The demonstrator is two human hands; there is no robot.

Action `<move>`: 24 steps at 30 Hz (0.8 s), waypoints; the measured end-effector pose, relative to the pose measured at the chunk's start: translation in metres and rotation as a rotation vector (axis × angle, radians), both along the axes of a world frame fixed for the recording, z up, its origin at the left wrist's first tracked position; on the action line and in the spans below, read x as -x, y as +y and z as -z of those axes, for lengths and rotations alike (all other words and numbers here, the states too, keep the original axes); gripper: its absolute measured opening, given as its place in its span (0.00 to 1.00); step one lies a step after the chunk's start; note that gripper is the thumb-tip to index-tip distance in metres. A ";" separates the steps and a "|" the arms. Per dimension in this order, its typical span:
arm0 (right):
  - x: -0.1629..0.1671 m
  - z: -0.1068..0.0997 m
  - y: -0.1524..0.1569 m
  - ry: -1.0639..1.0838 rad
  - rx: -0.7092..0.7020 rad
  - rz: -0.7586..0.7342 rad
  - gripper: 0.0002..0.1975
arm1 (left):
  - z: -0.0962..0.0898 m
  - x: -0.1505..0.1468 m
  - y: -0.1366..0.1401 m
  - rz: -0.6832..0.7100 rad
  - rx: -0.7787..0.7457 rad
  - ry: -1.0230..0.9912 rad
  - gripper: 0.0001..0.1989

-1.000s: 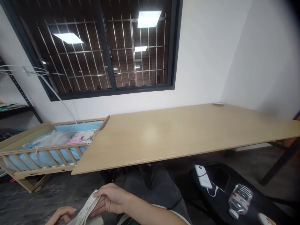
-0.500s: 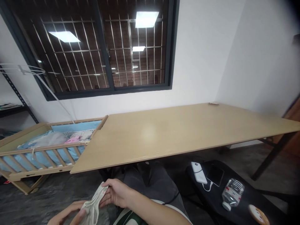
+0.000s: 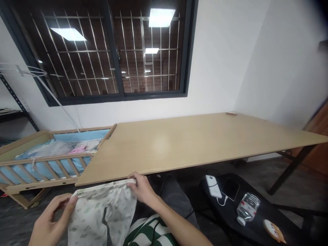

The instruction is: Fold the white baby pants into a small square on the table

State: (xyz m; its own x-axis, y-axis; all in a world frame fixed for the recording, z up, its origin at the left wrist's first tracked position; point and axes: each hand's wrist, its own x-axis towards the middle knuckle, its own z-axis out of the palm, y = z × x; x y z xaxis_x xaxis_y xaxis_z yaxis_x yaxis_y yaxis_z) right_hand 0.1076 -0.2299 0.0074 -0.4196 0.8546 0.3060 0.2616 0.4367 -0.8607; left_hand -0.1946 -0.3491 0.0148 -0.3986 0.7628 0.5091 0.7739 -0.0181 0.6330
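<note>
A small pair of pale baby pants [image 3: 87, 212] with a faint leaf print and a gathered elastic waistband hangs spread between my hands, just in front of the table's near edge. My left hand [image 3: 52, 217] pinches the left end of the waistband between thumb and fingers. At the other end, my right hand [image 3: 143, 188] grips the band near its corner. A dark gap shows between the two pant legs, whose lower ends run out of view at the bottom.
A wide wooden table [image 3: 179, 140] stretches ahead below the window. To the left stands a wooden crib [image 3: 41, 159] with blue bedding. On a black stool [image 3: 238, 218] at right lie a white power bank [image 3: 213, 187], a dark phone [image 3: 231, 189], a plastic bottle [image 3: 248, 208] and a cartoon-faced item [image 3: 274, 230].
The pants were bunched low between my hands. Now they are raised and stretched out by the waistband, with my right hand moved up and to the right, my left hand up and left.
</note>
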 end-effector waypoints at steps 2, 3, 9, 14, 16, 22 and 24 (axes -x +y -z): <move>-0.014 -0.014 0.012 0.067 -0.138 0.055 0.10 | -0.022 -0.012 0.006 0.036 -0.053 0.048 0.23; -0.021 -0.023 0.017 0.104 -0.213 0.072 0.10 | -0.033 -0.020 0.010 0.064 -0.088 0.050 0.22; -0.070 -0.088 0.036 0.233 -0.599 0.256 0.13 | -0.087 -0.067 0.058 0.205 -0.351 0.165 0.16; -0.105 -0.119 0.065 0.107 -0.730 0.476 0.09 | -0.101 -0.089 0.124 0.186 -0.404 0.227 0.17; -0.115 -0.123 0.085 0.034 -0.723 0.516 0.08 | -0.104 -0.098 0.152 0.149 -0.316 0.179 0.18; -0.129 -0.109 0.164 -0.161 -0.563 0.568 0.08 | -0.102 -0.130 0.232 0.366 0.091 -0.120 0.24; -0.129 -0.097 0.192 -0.232 -0.493 0.600 0.08 | -0.091 -0.141 0.256 0.413 0.151 -0.166 0.24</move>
State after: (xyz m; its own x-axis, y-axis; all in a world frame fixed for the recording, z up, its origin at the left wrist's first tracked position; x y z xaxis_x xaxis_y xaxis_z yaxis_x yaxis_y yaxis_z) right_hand 0.2369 -0.0383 0.1048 -0.0315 0.7439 0.6675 0.7200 0.4801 -0.5011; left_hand -0.0540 -0.0928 0.1055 -0.1127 0.9353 0.3356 0.6095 -0.2017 0.7667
